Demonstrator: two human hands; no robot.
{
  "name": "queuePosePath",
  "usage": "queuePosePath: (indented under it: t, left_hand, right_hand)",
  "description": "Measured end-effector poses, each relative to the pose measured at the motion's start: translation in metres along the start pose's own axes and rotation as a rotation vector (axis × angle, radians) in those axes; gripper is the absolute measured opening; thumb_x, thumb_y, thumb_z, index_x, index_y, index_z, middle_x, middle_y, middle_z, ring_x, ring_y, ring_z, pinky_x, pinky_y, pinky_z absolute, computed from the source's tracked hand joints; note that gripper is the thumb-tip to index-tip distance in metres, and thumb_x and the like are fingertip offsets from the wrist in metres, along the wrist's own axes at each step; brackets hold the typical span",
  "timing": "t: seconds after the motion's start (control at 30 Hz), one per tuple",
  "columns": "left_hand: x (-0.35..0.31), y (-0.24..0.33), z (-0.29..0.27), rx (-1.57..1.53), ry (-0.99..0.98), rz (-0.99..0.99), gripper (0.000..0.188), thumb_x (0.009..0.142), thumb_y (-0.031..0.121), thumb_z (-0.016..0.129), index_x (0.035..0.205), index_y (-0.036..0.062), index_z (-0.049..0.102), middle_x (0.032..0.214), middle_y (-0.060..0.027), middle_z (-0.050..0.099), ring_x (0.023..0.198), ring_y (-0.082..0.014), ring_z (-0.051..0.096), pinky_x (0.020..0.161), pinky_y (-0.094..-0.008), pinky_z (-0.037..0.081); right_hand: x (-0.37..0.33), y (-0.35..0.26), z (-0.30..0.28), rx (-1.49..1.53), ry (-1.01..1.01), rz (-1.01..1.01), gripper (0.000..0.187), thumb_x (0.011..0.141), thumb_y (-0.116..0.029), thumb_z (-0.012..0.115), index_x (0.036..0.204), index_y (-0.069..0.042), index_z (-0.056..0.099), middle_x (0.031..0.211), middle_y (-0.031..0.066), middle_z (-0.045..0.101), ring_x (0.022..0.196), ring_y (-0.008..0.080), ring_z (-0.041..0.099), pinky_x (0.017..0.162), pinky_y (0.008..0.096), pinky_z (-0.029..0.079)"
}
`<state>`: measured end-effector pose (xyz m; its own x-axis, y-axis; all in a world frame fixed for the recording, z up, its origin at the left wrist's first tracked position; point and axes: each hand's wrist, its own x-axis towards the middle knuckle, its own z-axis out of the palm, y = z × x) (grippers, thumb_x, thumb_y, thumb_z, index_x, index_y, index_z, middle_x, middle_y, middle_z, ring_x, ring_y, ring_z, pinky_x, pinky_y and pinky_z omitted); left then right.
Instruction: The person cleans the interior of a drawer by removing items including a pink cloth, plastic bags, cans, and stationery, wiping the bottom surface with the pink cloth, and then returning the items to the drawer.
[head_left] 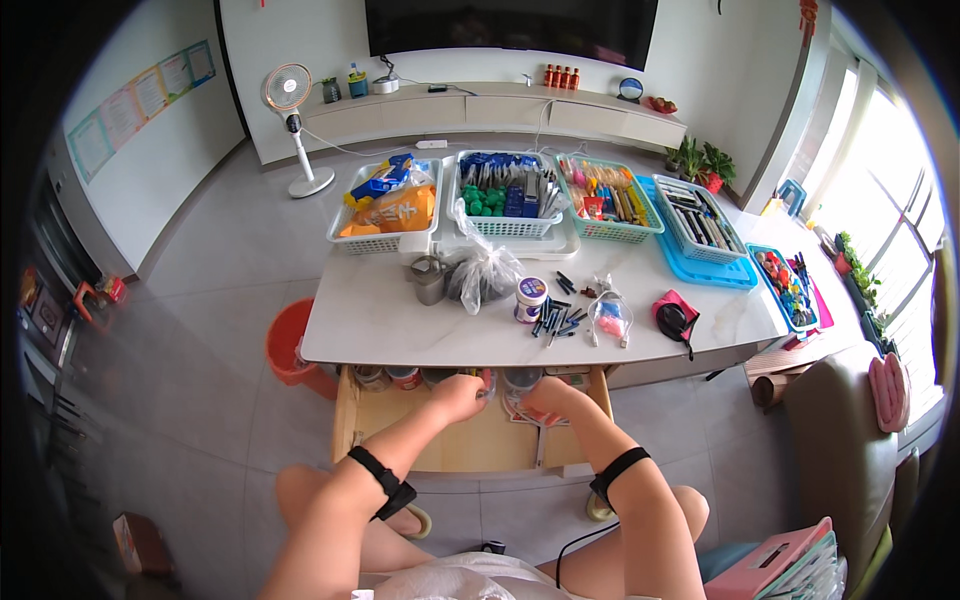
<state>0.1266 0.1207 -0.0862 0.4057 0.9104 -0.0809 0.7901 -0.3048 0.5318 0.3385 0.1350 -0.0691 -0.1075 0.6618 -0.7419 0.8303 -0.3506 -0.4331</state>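
A wooden drawer [400, 440] stands pulled out under the table, and both of my hands reach into it. My left hand [460, 398] is closed, with a small clear and reddish item at its fingertips that I cannot make out. Beside a grey-topped round jar [522, 377] is my right hand [546, 396], its fingers curled in; what they hold is hidden. Beneath it lie printed papers [520, 412]. More round tubs, one a red-and-white tub [405, 378], line the drawer's back, partly under the tabletop.
The white table [370, 320] bears a purple-and-white tub [531, 299], scattered dark pen-like sticks [555, 320], a tied plastic bag [485, 275], a metal cup [428, 282] and a pink-black pouch [676, 318]. Filled baskets [385, 240] line its far side. A red bin [292, 340] stands left.
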Motion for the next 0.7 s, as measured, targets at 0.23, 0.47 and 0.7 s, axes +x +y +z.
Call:
queuePosePath:
  t: [0.23,0.47,0.7]
  left_hand:
    - [0.011,0.007,-0.084,-0.130,0.419,0.051,0.024,0.078,0.026,0.066,0.075,0.0016,0.063,0.061,-0.0108,0.061,0.057,-0.0218,0.062,0.055,-0.0324,0.047]
    - [0.099,0.001,-0.109,-0.168,0.665,0.129,0.024,0.070,0.017,0.071,0.085,0.0032,0.058,0.089,-0.0141,0.056,0.085,-0.0324,0.056,0.073,-0.0396,0.045]
    - [0.142,0.007,-0.100,-0.284,0.533,-0.071,0.050,0.068,0.011,0.069,0.112,0.0050,0.047,0.107,-0.0171,0.058,0.094,-0.0365,0.057,0.080,-0.0430,0.047]
  right_hand:
    - [-0.013,-0.053,-0.023,0.228,0.248,-0.445,0.027,0.080,-0.025,0.061,0.077,0.002,0.062,0.063,0.0069,0.063,0.052,0.0156,0.061,0.049,0.0287,0.050]
    - [0.007,-0.048,-0.020,0.362,0.522,-0.408,0.028,0.082,-0.027,0.061,0.076,0.000,0.062,0.055,0.0052,0.059,0.044,0.0153,0.058,0.045,0.0287,0.047]
    - [0.006,-0.047,-0.019,0.383,0.557,-0.392,0.027,0.081,-0.026,0.062,0.078,0.000,0.061,0.055,0.0052,0.058,0.042,0.0140,0.055,0.043,0.0276,0.045]
